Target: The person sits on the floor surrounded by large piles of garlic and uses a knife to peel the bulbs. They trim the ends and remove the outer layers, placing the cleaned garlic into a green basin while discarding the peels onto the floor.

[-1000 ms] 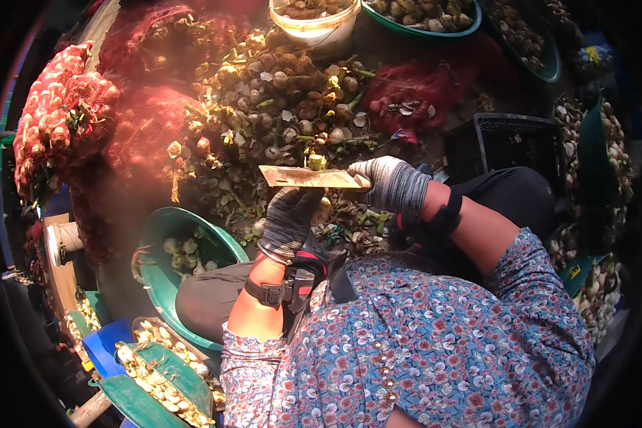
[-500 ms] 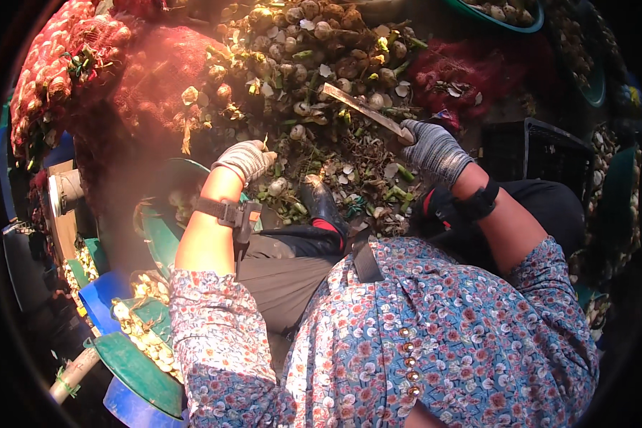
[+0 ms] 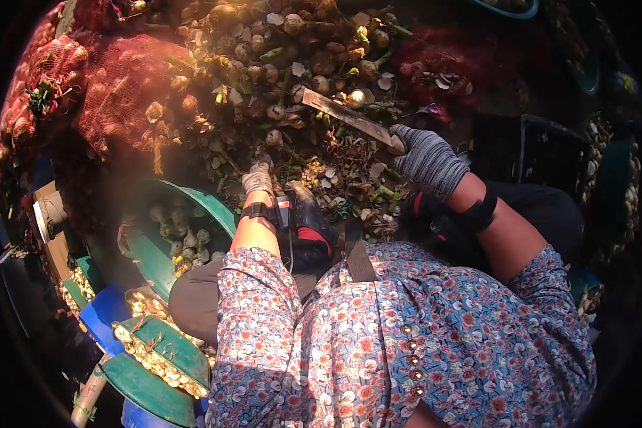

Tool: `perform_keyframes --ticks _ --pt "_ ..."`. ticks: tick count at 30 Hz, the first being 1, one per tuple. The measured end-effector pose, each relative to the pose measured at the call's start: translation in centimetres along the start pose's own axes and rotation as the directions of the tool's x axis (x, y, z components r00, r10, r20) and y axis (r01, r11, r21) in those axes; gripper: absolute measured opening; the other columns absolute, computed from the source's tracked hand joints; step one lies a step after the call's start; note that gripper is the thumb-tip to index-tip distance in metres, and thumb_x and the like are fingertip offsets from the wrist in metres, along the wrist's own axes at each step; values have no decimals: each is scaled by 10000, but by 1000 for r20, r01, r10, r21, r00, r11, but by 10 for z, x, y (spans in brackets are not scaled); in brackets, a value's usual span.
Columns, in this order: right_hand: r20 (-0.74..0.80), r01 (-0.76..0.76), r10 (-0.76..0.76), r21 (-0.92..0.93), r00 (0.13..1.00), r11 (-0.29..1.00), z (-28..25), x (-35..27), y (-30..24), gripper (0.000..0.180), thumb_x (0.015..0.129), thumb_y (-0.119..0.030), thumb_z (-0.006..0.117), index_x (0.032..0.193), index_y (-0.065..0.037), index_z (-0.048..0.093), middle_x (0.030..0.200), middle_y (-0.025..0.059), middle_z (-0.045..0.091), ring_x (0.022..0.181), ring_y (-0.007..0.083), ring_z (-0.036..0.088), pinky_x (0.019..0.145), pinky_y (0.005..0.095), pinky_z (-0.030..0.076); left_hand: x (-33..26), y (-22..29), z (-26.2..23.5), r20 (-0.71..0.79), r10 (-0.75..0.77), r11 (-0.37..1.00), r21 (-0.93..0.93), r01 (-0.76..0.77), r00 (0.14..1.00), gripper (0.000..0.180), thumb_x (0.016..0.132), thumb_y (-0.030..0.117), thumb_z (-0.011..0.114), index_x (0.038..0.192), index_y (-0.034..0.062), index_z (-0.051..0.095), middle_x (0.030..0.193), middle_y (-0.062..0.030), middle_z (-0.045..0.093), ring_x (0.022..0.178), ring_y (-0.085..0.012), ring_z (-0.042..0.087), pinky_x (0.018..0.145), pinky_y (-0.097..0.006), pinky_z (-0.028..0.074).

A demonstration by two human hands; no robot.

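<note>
My right hand (image 3: 429, 160), in a grey knit glove, is closed round the near end of a long flat-bladed knife (image 3: 349, 118). The blade points away and to the left over the heap of garlic bulbs (image 3: 292, 71). My left hand (image 3: 258, 178), gloved too, is low at the near edge of the heap, beside my dark boot (image 3: 310, 217). Its fingers point down and are mostly hidden, so whether they hold anything does not show. Stalks and loose peelings (image 3: 367, 175) lie between the hands.
A green basin (image 3: 214, 207) with bulbs stands left of my left forearm. Red mesh sacks (image 3: 114, 93) of bulbs rise at the far left. At right is a black crate (image 3: 553, 153), with another red net (image 3: 442, 68) beyond. Green trays (image 3: 153, 389) sit near left.
My left hand has moved right and nearer, down toward the litter by the boot. My right hand keeps its grip on the knife. The view has shifted slightly, showing more of the green basin.
</note>
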State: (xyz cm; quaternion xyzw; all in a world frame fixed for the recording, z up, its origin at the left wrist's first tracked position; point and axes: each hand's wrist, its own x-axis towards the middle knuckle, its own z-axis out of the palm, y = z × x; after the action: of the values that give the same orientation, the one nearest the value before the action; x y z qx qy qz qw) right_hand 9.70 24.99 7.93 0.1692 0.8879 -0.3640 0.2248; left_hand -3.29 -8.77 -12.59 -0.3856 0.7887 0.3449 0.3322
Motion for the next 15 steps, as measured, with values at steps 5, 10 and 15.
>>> perform_keyframes --ticks 5,10,15 --pt "-18 110 -110 23 994 994 -7 -9 -13 386 792 -253 697 1140 -97 637 962 185 693 911 372 667 791 454 527 -105 69 4 400 660 726 -557 -403 636 638 832 484 754 1306 109 549 1155 -16 630 993 -140 604 789 -313 516" --pt "-94 204 -203 -2 975 979 -15 -36 -20 351 788 -194 682 1126 -108 637 955 168 694 903 360 671 773 449 534 -190 74 6 521 787 612 -598 -517 329 430 998 329 581 1335 73 505 1248 -82 592 1120 -208 587 959 -341 475" --pt "-149 352 -360 -79 921 933 -17 -56 -14 200 785 -184 698 959 -119 623 840 136 669 837 354 663 712 430 529 -172 45 7 626 747 -449 226 -864 -224 507 920 183 580 1410 124 463 1398 -108 469 1274 -299 488 1076 -469 394"
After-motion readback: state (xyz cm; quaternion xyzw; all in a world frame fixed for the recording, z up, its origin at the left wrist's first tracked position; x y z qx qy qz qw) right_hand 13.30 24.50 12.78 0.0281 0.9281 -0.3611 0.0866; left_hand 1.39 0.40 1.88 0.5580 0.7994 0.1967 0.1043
